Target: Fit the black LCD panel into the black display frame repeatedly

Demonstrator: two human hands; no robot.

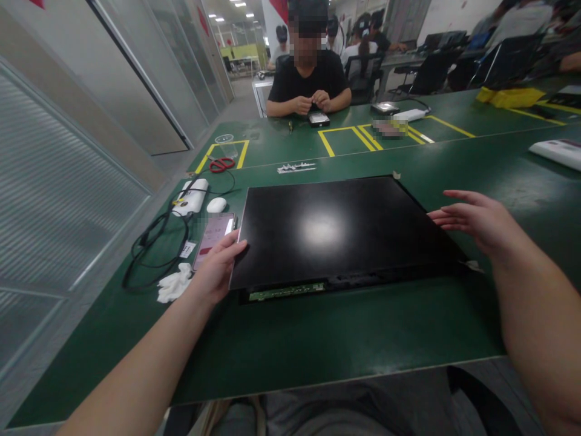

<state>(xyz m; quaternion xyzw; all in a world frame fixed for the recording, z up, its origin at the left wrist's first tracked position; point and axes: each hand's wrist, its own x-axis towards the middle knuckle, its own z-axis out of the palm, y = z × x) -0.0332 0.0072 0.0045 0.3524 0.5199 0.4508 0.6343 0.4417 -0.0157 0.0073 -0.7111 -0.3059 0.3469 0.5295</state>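
A black LCD screen panel point(354, 236) lies face up before me, a bright glare spot in its middle. Along its near edge shows a thin green circuit board strip point(285, 292). My left hand point(222, 263) grips the panel's left edge, thumb on the face and fingers partly hidden below. At the right side, my right hand point(476, 221) has its fingers stretched out and apart, the lower fingertips close to the panel's edge; whether they touch it I cannot tell. Small pale tabs point(472, 265) stick out at the panel's right corners.
Left of the panel are a phone point(215, 239), a white mouse point(216, 205), a crumpled white cloth point(175, 283), black cables point(157, 242) and red-handled scissors point(222, 165). Beyond it lie small white strips point(296, 168). A person point(308, 79) sits opposite, hands over a hard drive point(319, 118).
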